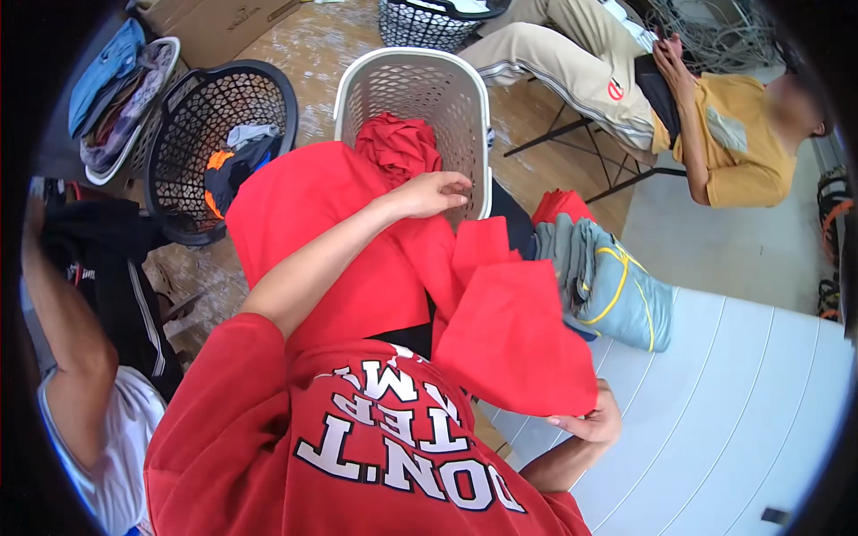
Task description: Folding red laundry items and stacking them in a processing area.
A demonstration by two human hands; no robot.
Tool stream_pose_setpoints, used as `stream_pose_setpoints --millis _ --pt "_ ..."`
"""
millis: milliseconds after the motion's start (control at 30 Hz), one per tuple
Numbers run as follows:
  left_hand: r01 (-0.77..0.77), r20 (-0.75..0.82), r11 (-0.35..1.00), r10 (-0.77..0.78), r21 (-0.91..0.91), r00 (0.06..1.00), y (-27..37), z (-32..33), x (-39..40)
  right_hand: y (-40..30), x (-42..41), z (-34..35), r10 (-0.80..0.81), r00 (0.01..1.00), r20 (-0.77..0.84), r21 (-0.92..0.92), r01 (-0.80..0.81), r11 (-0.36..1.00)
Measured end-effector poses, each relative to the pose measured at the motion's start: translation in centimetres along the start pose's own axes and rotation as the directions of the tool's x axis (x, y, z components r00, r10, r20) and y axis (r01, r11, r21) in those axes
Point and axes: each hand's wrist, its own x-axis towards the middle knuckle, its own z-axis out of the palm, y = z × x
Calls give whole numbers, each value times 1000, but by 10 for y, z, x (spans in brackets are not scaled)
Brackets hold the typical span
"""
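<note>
A wide red cloth [335,268] is spread across my lap, with a loose part folding over to the right. My right hand [593,419] pinches the lower edge of that part, thumb below it. My left hand [432,194] reaches over the cloth close to a white laundry basket [462,100]; its fingers are slightly apart and I see nothing held in them. Inside the basket lies a crumpled red cloth [399,147]. Folded grey-green garments with yellow trim [610,281] are stacked to the right, beside another piece of red fabric [563,204].
At left stand a black basket [177,134] with clothes and a white basket [167,50] heaped with garments. Another black basket [409,23] is at the top. A seated person [744,147] is at upper right, another person's arm [74,321] at left. A white panelled surface [710,388] extends right.
</note>
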Motion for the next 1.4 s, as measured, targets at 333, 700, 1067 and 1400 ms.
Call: stream_pose_setpoints --millis 333,700,1067,1400 --pt "2 234 926 -98 379 967 4 36 39 43 -5 24 333 929 -158 -32 -342 939" --pt "-451 -663 887 397 99 635 217 -154 -74 9 35 17 -343 744 -574 -185 291 939" --pt "226 -515 895 -412 -385 752 72 -97 -273 62 43 50 487 872 38 -553 -388 737" --pt "330 -471 903 -427 -276 772 67 -93 -272 76 98 100 131 991 -27 -676 -114 728"
